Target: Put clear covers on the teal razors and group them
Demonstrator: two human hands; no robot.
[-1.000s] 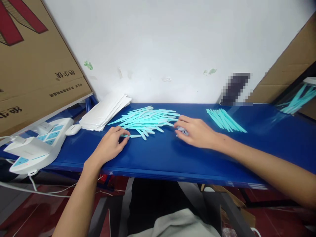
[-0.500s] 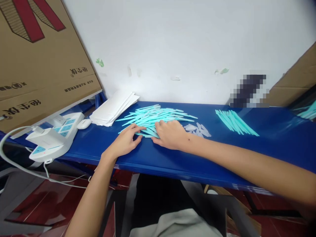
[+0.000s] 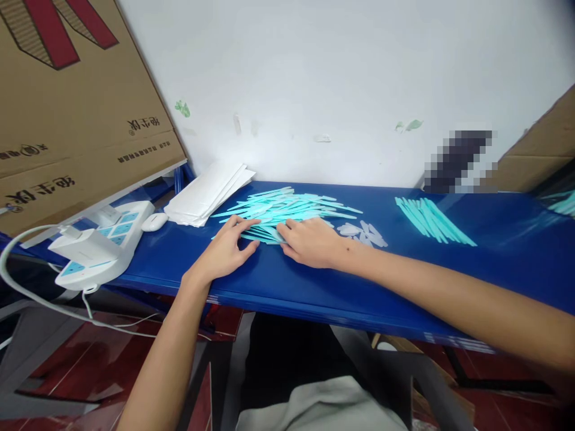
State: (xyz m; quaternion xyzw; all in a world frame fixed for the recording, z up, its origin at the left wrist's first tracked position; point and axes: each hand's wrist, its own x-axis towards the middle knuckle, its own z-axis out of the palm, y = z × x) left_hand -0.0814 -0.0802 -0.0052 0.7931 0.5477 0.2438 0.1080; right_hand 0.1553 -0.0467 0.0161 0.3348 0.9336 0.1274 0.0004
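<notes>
A loose pile of thin turquoise sticks [image 3: 287,206] lies on the blue tabletop in front of me, many of them crossing one another. At its near left edge is my left hand [image 3: 230,245], open, thumb and index finger spread apart beside the stick ends. My right hand [image 3: 309,240] is at the near right edge, its fingers curled and closed on a turquoise stick at the front of the pile. Its fingertips partly hide the stick. Just right of that hand lie several small translucent whitish pieces [image 3: 363,232].
Farther right lies a separate row of turquoise sticks [image 3: 433,220], roughly parallel. White flat paper sheets or envelopes [image 3: 209,194] are stacked left of the pile. A white power strip [image 3: 108,245], a small white case [image 3: 154,222] and a large cardboard box [image 3: 90,108] are at left.
My left thumb and index finger have moved slightly apart and away from the front sticks. My right hand stays at the pile's front edge. The view has shifted slightly.
</notes>
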